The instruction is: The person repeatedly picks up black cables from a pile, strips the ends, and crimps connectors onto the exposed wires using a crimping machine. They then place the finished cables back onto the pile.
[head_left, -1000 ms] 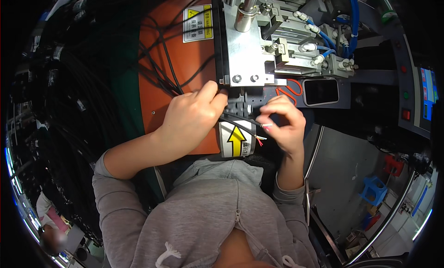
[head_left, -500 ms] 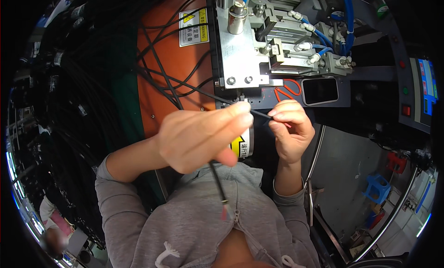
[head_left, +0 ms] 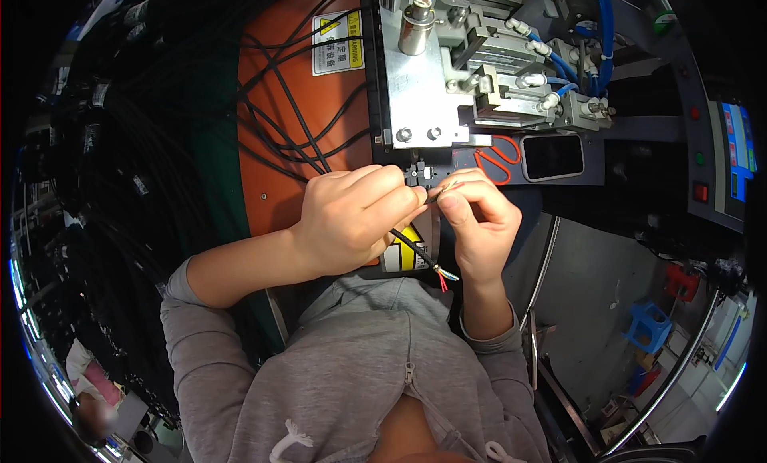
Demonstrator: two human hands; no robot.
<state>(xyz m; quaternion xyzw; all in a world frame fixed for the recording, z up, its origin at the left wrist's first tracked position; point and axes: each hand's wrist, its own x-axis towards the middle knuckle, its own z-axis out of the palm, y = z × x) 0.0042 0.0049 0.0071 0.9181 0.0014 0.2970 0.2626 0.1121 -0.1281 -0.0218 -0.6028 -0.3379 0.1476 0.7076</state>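
Left-hand fingers (head_left: pixel 403 201) and right-hand fingers (head_left: pixel 457 210) pinch a wire bundle (head_left: pixel 452 186), separation apparently incomplete; at 6 o'clock, a black cable (head_left: pixel 415 246) ends in coloured wires (head_left: pixel 444 278) already splayed.

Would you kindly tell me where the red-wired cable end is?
In the head view, the cable end is just right of centre, low between the left hand and right hand.

A bare left hand (head_left: pixel 351 219) pinches a thin black cable end (head_left: pixel 432 199); a bare right hand (head_left: pixel 483 223) pinches its fine exposed wires (head_left: pixel 454 184). Nearer, a second black round cable (head_left: pixel 415 246) with splayed coloured wires (head_left: pixel 446 276) emerges beneath the left hand. Far right of a flat orange panel (head_left: pixel 276 207) stands a silver metal machine (head_left: pixel 415 87).
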